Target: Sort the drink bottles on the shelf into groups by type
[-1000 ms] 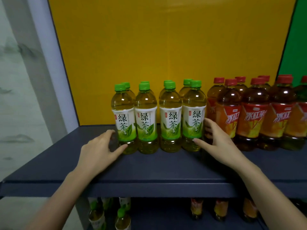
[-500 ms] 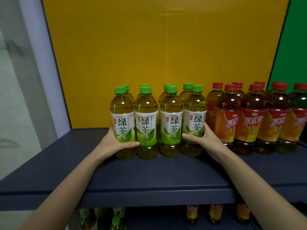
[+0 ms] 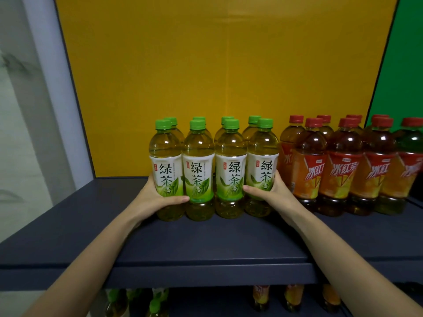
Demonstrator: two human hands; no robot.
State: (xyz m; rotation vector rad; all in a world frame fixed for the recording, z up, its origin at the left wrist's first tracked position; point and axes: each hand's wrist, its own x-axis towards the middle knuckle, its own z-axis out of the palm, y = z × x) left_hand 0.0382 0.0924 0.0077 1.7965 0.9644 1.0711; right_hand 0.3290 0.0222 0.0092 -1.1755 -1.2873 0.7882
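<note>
Between the left grip (image 3: 158, 200) and the right grip (image 3: 274, 193) we read 绿茶 in dark green on the white labels of the four front green-capped bottles (image 3: 230, 177). The small red stamp beside it is too fine to read. Beyond the right grip, the red-capped bottles (image 3: 343, 175) carry slanted white characters, probably 冰红茶, though they are partly turned away.
</note>
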